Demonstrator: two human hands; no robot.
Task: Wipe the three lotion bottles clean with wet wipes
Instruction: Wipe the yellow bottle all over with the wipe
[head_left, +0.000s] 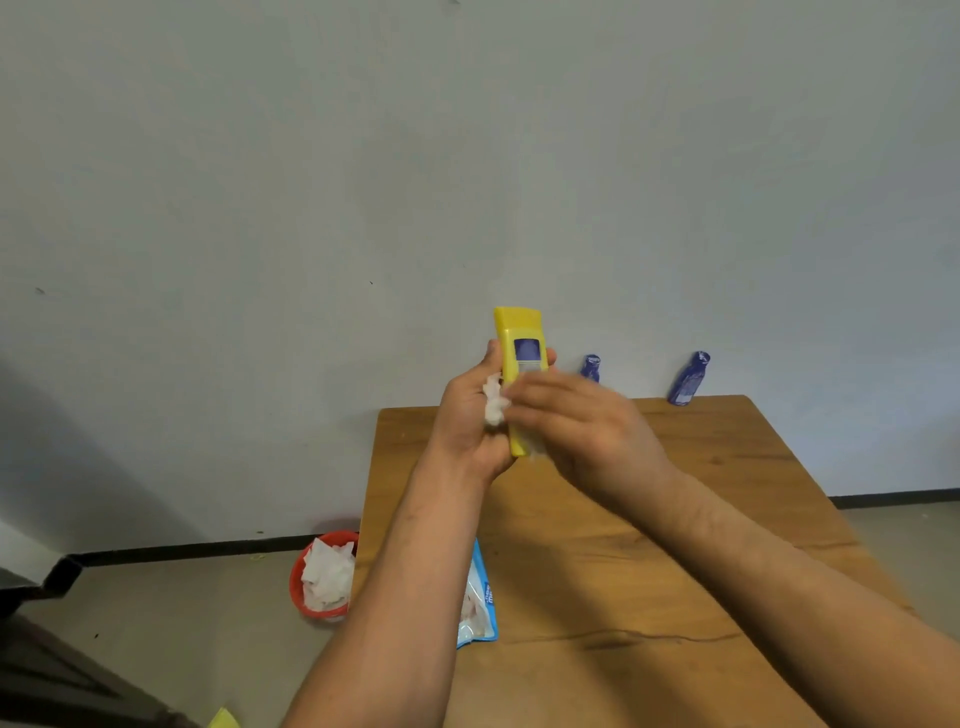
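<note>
Yellow lotion bottle (519, 332) is in the air, upright, cap end up, blue label (526, 349) facing the camera, above the far left part of the wooden table (675, 519). left hand (467, 421) grips it from behind and below: thumb on the bottle's left edge, a fingertip showing on its right edge. right hand (587, 421) lies across the lower front of the bottle and is motion-blurred. A crumpled white wet wipe (493, 402) sticks out at its fingertips, between them and the left palm, touching the bottle. Can't tell whether the right fingers pinch the wipe or just press it flat. first blue bottle (590, 367) is at the table's far edge by the wall (311, 208), just right of the hands, its lower part hidden behind the right hand. second blue bottle (688, 378) stands farther right on the same edge and looks tilted in this wide-angle view. Both are well apart from the yellow one. Blue wipe pack (480, 592) lies at the table's left edge, partly covered by the left forearm. Red bin (298, 577) sits on the floor (182, 623) just left of the table, with crumpled white wipes (327, 574) inside.
</note>
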